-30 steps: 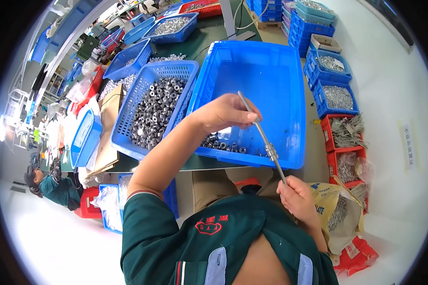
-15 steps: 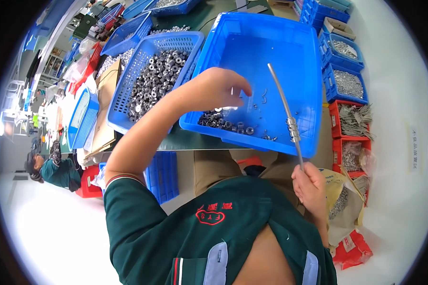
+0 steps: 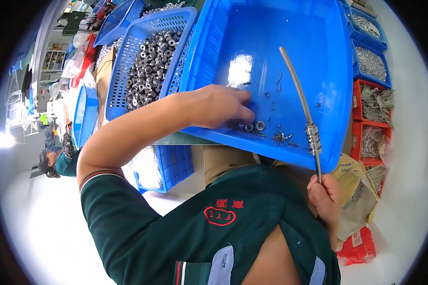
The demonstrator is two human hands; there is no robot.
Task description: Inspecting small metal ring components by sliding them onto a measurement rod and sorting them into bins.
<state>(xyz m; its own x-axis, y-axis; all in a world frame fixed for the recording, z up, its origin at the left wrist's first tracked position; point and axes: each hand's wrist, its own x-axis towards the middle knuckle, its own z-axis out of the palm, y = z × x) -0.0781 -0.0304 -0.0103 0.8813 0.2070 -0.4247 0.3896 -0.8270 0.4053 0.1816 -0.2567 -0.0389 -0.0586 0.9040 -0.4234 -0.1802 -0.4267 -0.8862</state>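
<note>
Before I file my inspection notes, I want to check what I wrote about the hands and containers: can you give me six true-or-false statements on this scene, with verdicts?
1. The right hand holds the metal rod on the near side of its silvery rings. True.
2. The left hand is over the solid-walled blue bin, beside loose nuts. True.
3. The silvery rings sit at the rod's far tip. False: they are closer to the right hand.
4. Metal nuts are heaped in the perforated blue basket. True.
5. Both hands grip the rod. False: only the right hand does.
6. That basket stands right of the bin. False: it stands left of it.
</note>
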